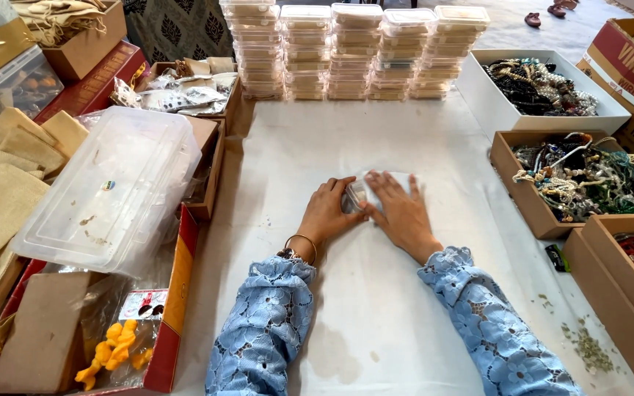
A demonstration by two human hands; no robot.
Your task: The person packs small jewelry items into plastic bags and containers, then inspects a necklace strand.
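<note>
A small clear plastic box [356,194] with a lid lies flat on the white cloth [376,308] in the middle of the table. My left hand [326,211] grips its left side, with a thin bangle on the wrist. My right hand [399,210] lies palm down on the lid with fingers spread and covers most of the box. What is inside cannot be seen. Both arms wear blue lace sleeves.
Stacks of clear lidded boxes [354,51] line the far edge. Cardboard and white boxes of bead jewellery [580,180] stand at the right. A large upturned clear tub [111,187], burlap pouches [1,183] and a red box with yellow pieces [115,345] are at the left.
</note>
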